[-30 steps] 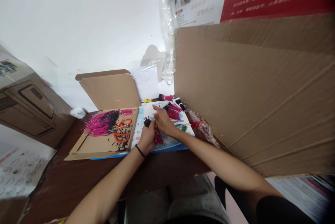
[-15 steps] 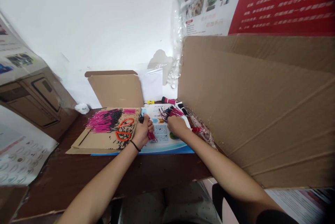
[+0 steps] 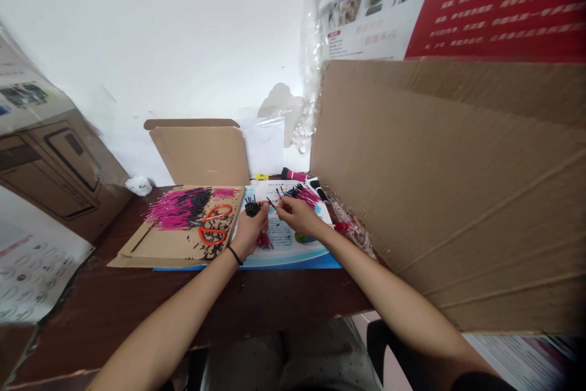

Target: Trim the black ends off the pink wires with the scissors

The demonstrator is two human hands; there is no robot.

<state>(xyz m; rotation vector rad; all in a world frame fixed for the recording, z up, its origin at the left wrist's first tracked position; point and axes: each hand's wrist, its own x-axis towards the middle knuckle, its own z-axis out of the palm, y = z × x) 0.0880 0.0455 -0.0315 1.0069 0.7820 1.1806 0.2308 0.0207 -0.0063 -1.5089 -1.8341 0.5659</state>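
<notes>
Wires (image 3: pixel 178 209), scissors (image 3: pixel 214 226) in cardboard tray (image 3: pixel 151 247); left hand (image 3: pixel 249 232) tight around bundle (image 3: pixel 252 207), right hand (image 3: pixel 295 215) pinching one wire (image 3: pixel 271 202).

The bundle of thin wires (image 3: pixel 253 207) stands nearly upright in the closed left hand (image 3: pixel 249 231). Its black tips fan out above the fingers and its pink ends stick out below, over the printed sheet (image 3: pixel 286 254). A single dark wire (image 3: pixel 271 202) is pinched in the right hand (image 3: pixel 293 215), pointing at the bundle's black head. Whether the two touch is too small to tell.
</notes>
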